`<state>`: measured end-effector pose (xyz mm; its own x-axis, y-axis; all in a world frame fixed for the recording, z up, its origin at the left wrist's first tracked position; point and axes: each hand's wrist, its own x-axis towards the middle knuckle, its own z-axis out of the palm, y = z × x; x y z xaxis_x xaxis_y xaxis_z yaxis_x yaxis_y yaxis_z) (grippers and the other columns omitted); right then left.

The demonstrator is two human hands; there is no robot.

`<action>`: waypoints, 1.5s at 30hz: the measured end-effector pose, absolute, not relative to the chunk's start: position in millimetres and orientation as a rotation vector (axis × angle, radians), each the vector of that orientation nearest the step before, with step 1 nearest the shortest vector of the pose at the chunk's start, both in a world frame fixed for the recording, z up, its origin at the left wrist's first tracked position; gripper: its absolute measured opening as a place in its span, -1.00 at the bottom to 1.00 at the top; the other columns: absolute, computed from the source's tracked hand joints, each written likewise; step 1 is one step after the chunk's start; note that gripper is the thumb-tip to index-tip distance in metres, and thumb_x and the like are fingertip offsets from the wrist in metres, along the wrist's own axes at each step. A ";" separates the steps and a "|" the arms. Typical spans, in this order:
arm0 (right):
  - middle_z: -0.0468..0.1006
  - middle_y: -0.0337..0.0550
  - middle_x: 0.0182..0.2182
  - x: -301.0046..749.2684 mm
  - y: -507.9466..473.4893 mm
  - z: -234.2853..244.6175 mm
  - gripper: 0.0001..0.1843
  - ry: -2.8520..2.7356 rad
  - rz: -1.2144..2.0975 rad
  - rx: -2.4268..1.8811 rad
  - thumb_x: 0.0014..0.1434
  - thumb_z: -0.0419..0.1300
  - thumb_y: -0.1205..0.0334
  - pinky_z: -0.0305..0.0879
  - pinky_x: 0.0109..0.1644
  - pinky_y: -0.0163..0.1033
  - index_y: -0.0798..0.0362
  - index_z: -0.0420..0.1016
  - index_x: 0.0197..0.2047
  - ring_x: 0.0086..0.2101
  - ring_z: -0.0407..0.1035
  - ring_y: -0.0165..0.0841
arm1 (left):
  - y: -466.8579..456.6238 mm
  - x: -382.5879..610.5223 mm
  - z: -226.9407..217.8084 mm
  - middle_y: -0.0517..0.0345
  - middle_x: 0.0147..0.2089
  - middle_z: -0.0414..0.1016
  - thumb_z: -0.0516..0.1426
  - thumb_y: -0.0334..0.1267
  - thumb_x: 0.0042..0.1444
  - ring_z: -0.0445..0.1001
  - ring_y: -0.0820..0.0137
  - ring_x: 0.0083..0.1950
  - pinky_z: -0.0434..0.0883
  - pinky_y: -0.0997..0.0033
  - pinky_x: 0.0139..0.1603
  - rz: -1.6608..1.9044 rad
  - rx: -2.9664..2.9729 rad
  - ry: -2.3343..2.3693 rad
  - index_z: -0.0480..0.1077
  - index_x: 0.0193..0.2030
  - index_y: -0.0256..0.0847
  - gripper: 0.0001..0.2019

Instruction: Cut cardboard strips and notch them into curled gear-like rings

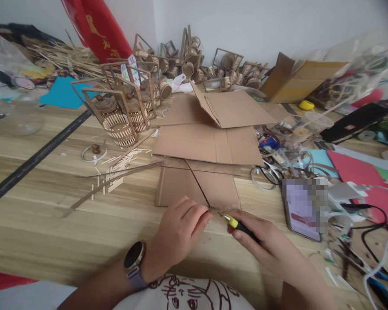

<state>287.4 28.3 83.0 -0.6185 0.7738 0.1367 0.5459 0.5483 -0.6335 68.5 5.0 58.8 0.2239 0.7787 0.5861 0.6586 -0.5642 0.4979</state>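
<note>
My left hand (184, 226), with a watch on its wrist, is closed in a pinch on the near end of a thin dark strip (197, 183). The strip slants away from my fingers over a flat piece of cardboard (177, 187). My right hand (261, 239) is wrapped round a utility knife (242, 228) with a yellow and black handle. Its tip points left, close to the fingertips of my left hand. Whether the blade touches the strip is too small to tell.
More cardboard sheets (194, 142) lie beyond. Small slatted baskets with tall frames (119, 129) stand at the left, near loose short sticks (118, 178) and a long black bar (42, 157). A phone (300, 211) and tangled cables (371, 215) lie at the right.
</note>
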 end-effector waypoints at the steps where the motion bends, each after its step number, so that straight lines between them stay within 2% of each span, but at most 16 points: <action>1: 0.62 -0.19 -0.40 287.5 28.3 82.7 -0.78 -2.389 0.780 -1.077 0.33 0.09 0.14 0.42 -0.42 -0.36 -0.05 0.50 -0.04 -0.45 0.51 -0.35 | 4.9 68.6 58.8 0.15 -0.39 0.47 -0.04 -0.31 0.41 0.40 0.39 -0.34 0.36 0.39 -0.31 1.254 2.354 1.388 0.37 -0.23 -0.22 -0.78; 4: 0.60 -0.21 -0.43 288.2 27.9 81.7 -0.81 -2.389 0.787 -1.075 0.32 0.09 0.14 0.41 -0.42 -0.36 -0.05 0.51 -0.12 -0.46 0.50 -0.36 | 5.0 69.0 59.1 0.16 -0.40 0.47 -0.05 -0.32 0.41 0.39 0.39 -0.35 0.35 0.38 -0.31 1.265 2.399 1.396 0.37 -0.24 -0.22 -0.78; 9: 0.64 -0.16 -0.32 288.0 26.8 82.2 -0.75 -2.411 0.802 -1.082 0.34 0.07 0.16 0.46 -0.30 -0.34 -0.04 0.48 0.01 -0.35 0.54 -0.34 | 3.7 68.2 57.4 0.15 -0.39 0.48 -0.03 -0.35 0.39 0.38 0.36 -0.34 0.35 0.34 -0.28 1.225 2.511 1.408 0.37 -0.23 -0.23 -0.80; 16: 0.64 -0.19 -0.35 287.0 24.8 86.3 -0.75 -2.413 0.814 -1.089 0.34 0.08 0.17 0.47 -0.35 -0.32 -0.07 0.49 0.02 -0.39 0.54 -0.33 | 3.2 66.4 49.7 0.14 -0.38 0.50 0.02 -0.40 0.36 0.39 0.34 -0.33 0.35 0.30 -0.24 1.130 2.656 1.388 0.37 -0.26 -0.26 -0.84; 20: 0.66 -0.18 -0.29 288.1 22.3 85.1 -0.75 -2.419 0.797 -1.102 0.33 0.09 0.18 0.49 -0.28 -0.31 -0.07 0.48 0.04 -0.34 0.56 -0.33 | 2.6 67.4 50.7 0.14 -0.38 0.50 0.01 -0.39 0.37 0.39 0.34 -0.33 0.35 0.30 -0.24 1.165 2.634 1.403 0.37 -0.24 -0.25 -0.84; 24: 0.66 -0.13 -0.21 289.1 21.2 80.8 -0.78 -2.419 0.796 -1.185 0.34 0.07 0.16 0.50 -0.22 -0.28 -0.03 0.48 -0.03 -0.26 0.57 -0.30 | 1.7 67.2 56.5 0.15 -0.39 0.49 0.01 -0.38 0.37 0.38 0.36 -0.35 0.35 0.34 -0.27 1.241 2.578 1.422 0.36 -0.21 -0.24 -0.86; 29: 0.63 -0.11 -0.27 293.2 17.0 85.3 -0.75 -2.427 0.873 -1.331 0.37 0.00 0.12 0.47 -0.24 -0.26 0.00 0.47 -0.16 -0.28 0.54 -0.31 | 2.2 67.4 61.7 0.16 -0.39 0.48 0.01 -0.38 0.38 0.39 0.38 -0.35 0.36 0.38 -0.27 1.319 2.519 1.438 0.34 -0.21 -0.23 -0.87; 37: 0.64 -0.07 -0.15 293.9 14.0 88.1 -0.68 -2.409 0.842 -1.279 0.34 0.06 0.13 0.50 -0.14 -0.23 -0.02 0.44 0.10 -0.18 0.55 -0.28 | 3.8 69.2 58.2 0.15 -0.38 0.47 -0.01 -0.35 0.38 0.40 0.38 -0.35 0.36 0.40 -0.26 1.349 2.394 1.399 0.36 -0.22 -0.22 -0.84; 41: 0.54 0.02 0.11 293.3 14.1 78.9 -0.49 -2.371 0.740 -1.221 0.32 0.11 0.14 0.48 0.03 -0.15 -0.04 0.24 0.31 0.03 0.49 -0.21 | 4.5 69.3 55.2 0.14 -0.37 0.48 0.02 -0.32 0.37 0.41 0.39 -0.33 0.36 0.42 -0.28 1.372 2.228 1.391 0.36 -0.24 -0.23 -0.84; 45: 0.39 0.02 0.25 288.3 14.7 70.6 -0.39 -2.366 0.740 -1.050 0.35 0.08 0.11 0.41 0.14 -0.07 -0.11 0.07 0.41 0.17 0.36 -0.20 | 4.1 70.0 53.1 0.15 -0.37 0.48 0.02 -0.32 0.37 0.41 0.40 -0.33 0.35 0.45 -0.30 1.351 2.148 1.371 0.36 -0.26 -0.22 -0.84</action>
<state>288.3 14.7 70.6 -0.6114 0.7709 0.1785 0.5319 0.5674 -0.6286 70.0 4.1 53.1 0.1242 0.8154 0.5655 0.5771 -0.5229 0.6273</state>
